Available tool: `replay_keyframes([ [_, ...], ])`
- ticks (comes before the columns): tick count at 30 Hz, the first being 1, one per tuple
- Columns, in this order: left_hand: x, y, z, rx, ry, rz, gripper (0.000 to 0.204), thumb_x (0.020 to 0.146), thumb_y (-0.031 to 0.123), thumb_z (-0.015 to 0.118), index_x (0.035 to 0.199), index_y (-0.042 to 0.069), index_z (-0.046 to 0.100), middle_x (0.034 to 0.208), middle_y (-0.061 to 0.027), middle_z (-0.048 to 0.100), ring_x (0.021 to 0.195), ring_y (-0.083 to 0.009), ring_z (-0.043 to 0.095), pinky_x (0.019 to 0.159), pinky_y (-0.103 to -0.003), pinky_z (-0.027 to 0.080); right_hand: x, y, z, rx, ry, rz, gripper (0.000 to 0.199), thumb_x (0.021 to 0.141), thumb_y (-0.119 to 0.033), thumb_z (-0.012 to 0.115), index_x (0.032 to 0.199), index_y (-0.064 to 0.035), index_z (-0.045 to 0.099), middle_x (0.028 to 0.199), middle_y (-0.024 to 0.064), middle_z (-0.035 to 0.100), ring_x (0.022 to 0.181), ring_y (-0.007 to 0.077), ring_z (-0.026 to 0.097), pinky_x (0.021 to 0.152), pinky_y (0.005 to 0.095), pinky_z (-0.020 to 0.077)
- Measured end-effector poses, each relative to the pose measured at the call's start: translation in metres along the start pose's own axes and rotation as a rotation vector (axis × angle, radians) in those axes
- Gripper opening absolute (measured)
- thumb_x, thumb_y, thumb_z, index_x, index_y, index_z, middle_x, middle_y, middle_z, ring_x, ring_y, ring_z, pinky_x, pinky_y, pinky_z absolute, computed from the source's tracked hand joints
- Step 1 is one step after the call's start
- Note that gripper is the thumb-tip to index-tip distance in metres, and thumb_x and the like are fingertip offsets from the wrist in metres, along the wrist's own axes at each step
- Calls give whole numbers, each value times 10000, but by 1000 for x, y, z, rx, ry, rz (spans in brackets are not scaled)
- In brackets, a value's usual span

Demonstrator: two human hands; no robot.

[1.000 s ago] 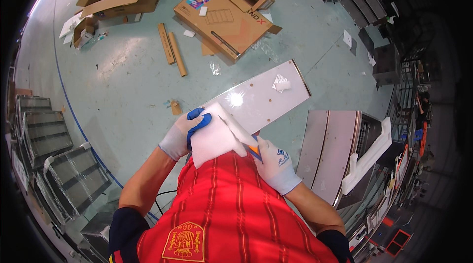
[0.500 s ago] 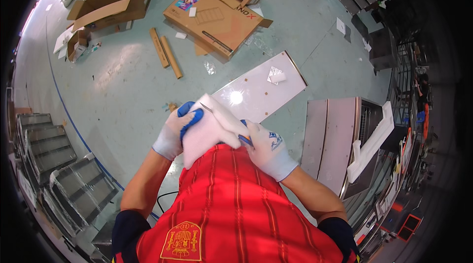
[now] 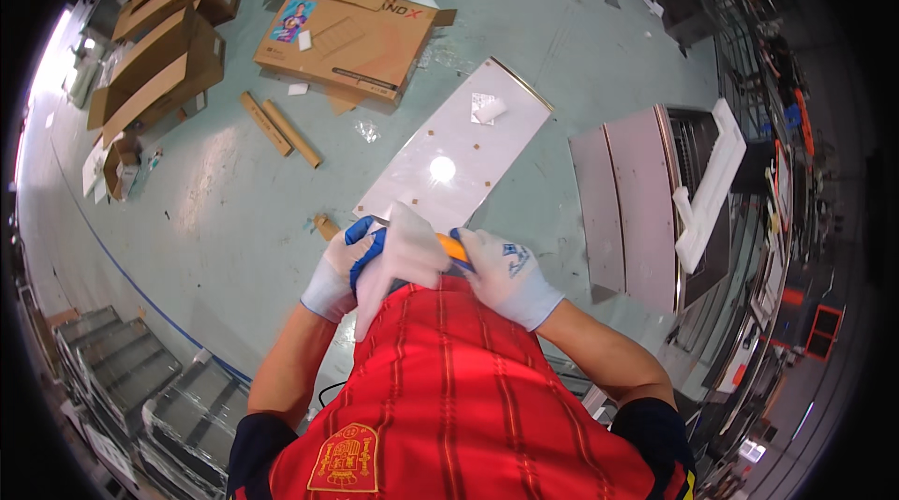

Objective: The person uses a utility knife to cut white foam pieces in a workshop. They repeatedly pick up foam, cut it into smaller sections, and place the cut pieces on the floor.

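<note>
A folded piece of white foam sheet [image 3: 405, 247] is in front of my red shirt, its lower end hanging against the cloth. My left hand [image 3: 342, 268], in a white glove with blue fingertips, is closed on the foam's left edge. The gloved fingers of my right hand [image 3: 501, 273] wrap round a utility knife with an orange handle [image 3: 453, 248]. Its handle sits against the foam's right side; a small dark tip shows past the foam's left edge, beside my left fingers. The foam hides the blade between.
A long white panel [image 3: 412, 163] lies on the floor ahead, bearing a small white foam piece [image 3: 490, 111]. Farther off are a flat carton [image 3: 342, 51] and open cardboard boxes [image 3: 154, 69]. Two cardboard strips [image 3: 281, 131] lie left. A metal cabinet [image 3: 629, 210] with a white foam strip [image 3: 712, 191] stands right.
The knife's orange handle has come into view at the foam's right side. The foam has turned and folded more narrowly between my hands. My view has shifted, so the floor objects appear moved left.
</note>
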State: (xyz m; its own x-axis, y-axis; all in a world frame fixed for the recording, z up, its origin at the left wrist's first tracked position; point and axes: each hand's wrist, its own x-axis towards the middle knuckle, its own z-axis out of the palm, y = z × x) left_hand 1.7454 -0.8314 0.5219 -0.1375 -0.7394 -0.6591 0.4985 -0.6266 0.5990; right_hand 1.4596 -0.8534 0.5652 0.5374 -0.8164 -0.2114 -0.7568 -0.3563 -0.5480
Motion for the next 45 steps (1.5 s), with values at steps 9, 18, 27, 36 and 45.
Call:
replay_keyframes([
  [9,-5,-35,22,85,-97,64,308,1082,185,660,1345,24,645,1111,-78,728,910,-173,704,747,-316,581,-57,41,0,70,27,93,455,994,-157,716,1415,-62,572,1192,189,701,1054,428,714,862,502,582],
  [18,-12,-77,54,-440,-453,-259,300,1124,250,579,1327,36,632,846,-24,549,642,-136,538,488,-302,456,-144,73,0,163,102,128,395,986,-142,716,1359,-64,610,1125,182,716,1019,425,717,831,477,587],
  [27,-32,-124,102,74,-202,-87,299,1097,219,627,1342,49,629,1132,-132,727,860,-232,705,687,-346,601,-209,79,20,209,427,-24,205,1042,-166,684,1171,-47,579,977,152,696,858,378,733,703,479,577],
  [36,-17,-135,126,326,-203,-8,412,1111,218,609,1489,57,579,1085,-116,689,838,-233,654,668,-356,557,-238,89,25,254,545,20,251,1032,-218,708,1190,-53,603,1000,175,693,858,395,721,703,485,568],
  [45,25,-145,99,432,-545,65,155,915,87,731,1050,77,655,922,-45,627,814,-226,614,698,-414,514,-251,100,50,113,661,100,443,983,-295,793,1311,-26,666,1130,173,742,921,400,748,748,475,594],
])
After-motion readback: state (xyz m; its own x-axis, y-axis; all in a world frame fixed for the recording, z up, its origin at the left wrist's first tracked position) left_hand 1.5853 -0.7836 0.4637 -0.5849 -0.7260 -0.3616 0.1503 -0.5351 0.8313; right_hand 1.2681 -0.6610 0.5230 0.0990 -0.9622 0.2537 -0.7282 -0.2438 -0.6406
